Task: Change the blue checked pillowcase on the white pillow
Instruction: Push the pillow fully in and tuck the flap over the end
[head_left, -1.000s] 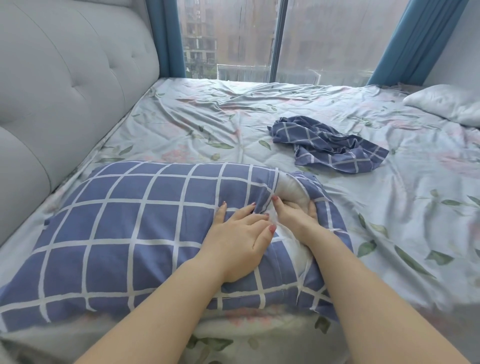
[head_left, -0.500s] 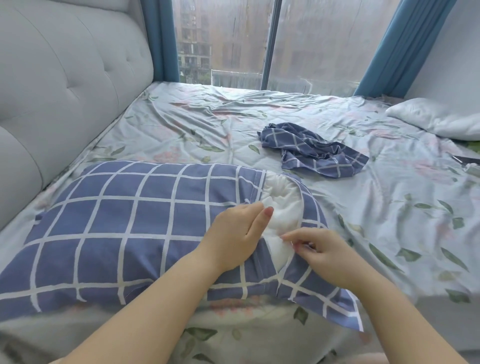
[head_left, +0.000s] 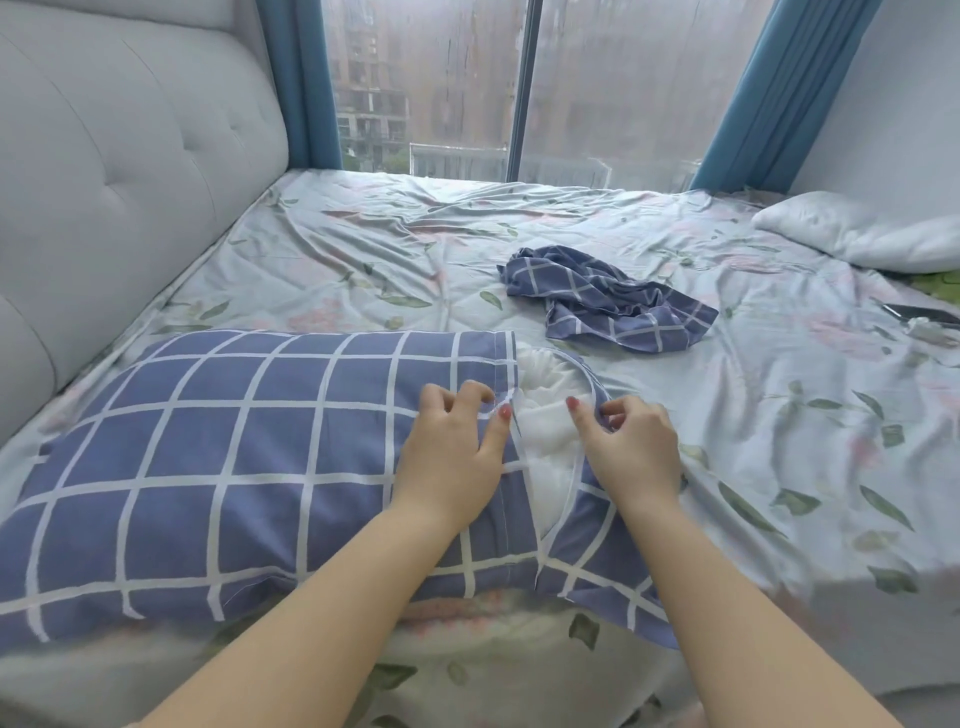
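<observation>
A white pillow (head_left: 545, 421) lies inside a blue checked pillowcase (head_left: 234, 457) at the near left of the bed; only its end shows through the case's open mouth. My left hand (head_left: 452, 447) pinches the upper hem of that opening. My right hand (head_left: 631, 441) pinches the inner flap on the opening's right side. A second blue checked pillowcase (head_left: 608, 299) lies crumpled farther out on the bed.
The bed has a wrinkled floral sheet (head_left: 779, 405). A grey tufted headboard (head_left: 119, 171) runs along the left. A bare white pillow (head_left: 857, 234) lies at the far right, with a dark flat object (head_left: 919, 313) near it. Window and blue curtains stand behind.
My right hand has come out of the opening and moved up to the flap's edge. My left hand has shifted to the hem. More white pillow shows in the opening.
</observation>
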